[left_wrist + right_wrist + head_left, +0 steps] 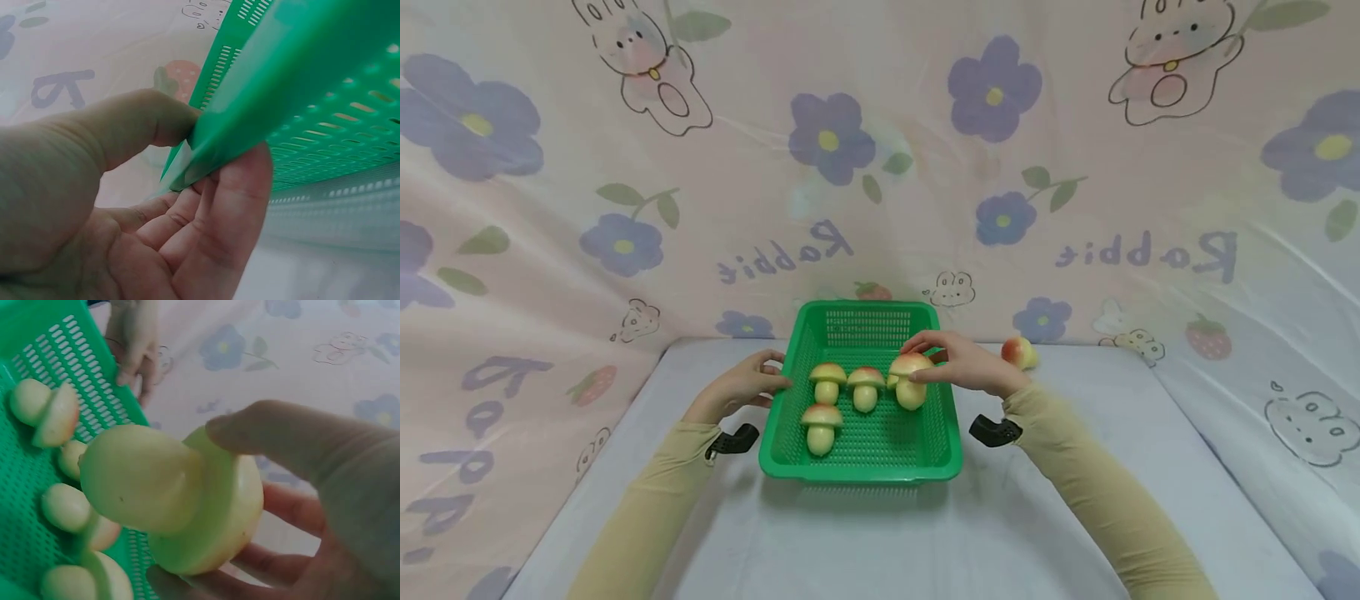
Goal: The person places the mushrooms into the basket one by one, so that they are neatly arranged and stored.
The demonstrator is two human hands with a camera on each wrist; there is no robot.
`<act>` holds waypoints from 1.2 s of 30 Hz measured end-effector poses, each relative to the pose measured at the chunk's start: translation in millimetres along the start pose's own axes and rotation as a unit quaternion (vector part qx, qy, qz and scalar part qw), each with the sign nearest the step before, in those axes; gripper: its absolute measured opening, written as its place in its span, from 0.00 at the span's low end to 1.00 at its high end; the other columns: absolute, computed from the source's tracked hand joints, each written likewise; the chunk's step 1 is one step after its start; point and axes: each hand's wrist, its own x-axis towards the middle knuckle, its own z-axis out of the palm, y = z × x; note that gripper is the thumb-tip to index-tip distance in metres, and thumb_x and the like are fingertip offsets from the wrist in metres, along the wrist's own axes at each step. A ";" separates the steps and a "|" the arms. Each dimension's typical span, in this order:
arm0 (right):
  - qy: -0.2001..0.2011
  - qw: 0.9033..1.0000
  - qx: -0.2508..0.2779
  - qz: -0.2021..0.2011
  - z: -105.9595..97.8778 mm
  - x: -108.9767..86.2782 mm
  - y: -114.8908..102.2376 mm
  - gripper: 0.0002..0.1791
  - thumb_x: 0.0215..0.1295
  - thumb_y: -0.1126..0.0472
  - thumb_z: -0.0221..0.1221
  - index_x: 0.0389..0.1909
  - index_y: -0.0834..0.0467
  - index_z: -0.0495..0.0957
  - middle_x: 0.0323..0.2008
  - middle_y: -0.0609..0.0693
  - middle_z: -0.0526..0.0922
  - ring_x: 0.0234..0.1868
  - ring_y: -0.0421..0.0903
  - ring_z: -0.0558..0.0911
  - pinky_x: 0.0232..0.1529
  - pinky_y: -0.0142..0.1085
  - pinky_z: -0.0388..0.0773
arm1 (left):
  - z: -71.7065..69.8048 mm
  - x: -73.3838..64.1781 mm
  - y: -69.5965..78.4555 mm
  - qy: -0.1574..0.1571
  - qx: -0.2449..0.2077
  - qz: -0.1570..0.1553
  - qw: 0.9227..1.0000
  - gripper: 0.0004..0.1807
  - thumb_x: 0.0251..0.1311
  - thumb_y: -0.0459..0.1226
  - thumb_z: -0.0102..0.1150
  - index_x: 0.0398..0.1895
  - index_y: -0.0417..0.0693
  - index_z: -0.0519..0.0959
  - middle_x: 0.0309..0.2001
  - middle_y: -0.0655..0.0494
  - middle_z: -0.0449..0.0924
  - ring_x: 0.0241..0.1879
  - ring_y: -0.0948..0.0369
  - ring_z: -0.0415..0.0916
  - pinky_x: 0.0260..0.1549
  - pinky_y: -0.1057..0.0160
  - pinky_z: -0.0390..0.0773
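A green plastic basket [865, 477] with perforated walls stands on the table, several toy mushrooms [866, 390] lying inside it. They have pale yellow stems and caps flushed with red. My left hand [748, 383] pinches the basket's left rim [231, 106], thumb above and fingers beneath. Over the right side of the basket, my right hand [958, 362] grips another mushroom [206, 500] by its cap. The held mushroom's stem points away from the palm, over the basket, and in the head view it partly hides a mushroom behind it.
One more mushroom [1018, 352] lies on the white-covered table [1060, 467], beyond my right wrist near the back edge. A patterned curtain [910, 208] with flowers and rabbits hangs behind the table and along its sides. Each wrist wears a black device [996, 431].
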 end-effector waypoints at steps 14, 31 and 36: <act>-0.046 0.994 -0.002 0.097 47.8 33.1 -3.3 0.26 0.59 0.58 0.65 0.59 0.61 0.74 0.52 0.51 0.75 0.48 0.50 0.77 0.43 0.39 0.78 | -5.0 -2.1 5.6 0.013 0.014 -0.005 1.000 0.33 0.66 0.34 0.56 0.69 0.38 0.53 0.46 0.42 0.72 0.35 0.55 0.77 0.34 0.58 0.82; -0.081 0.986 -0.049 0.136 67.4 46.6 5.9 0.17 0.59 0.55 0.66 0.46 0.60 0.81 0.35 0.45 0.79 0.33 0.39 0.75 0.35 0.36 0.78 | -1.9 -2.4 3.7 -0.001 0.012 -0.003 1.000 0.33 0.65 0.35 0.58 0.68 0.37 0.54 0.42 0.44 0.72 0.35 0.56 0.76 0.33 0.58 0.81; -0.091 0.985 -0.037 0.139 71.4 48.0 10.1 0.13 0.59 0.57 0.66 0.41 0.60 0.81 0.35 0.46 0.80 0.31 0.39 0.76 0.33 0.39 0.81 | -2.4 -0.1 -1.4 -0.003 0.011 -0.007 1.000 0.32 0.65 0.35 0.58 0.67 0.39 0.55 0.40 0.45 0.73 0.35 0.56 0.76 0.33 0.58 0.81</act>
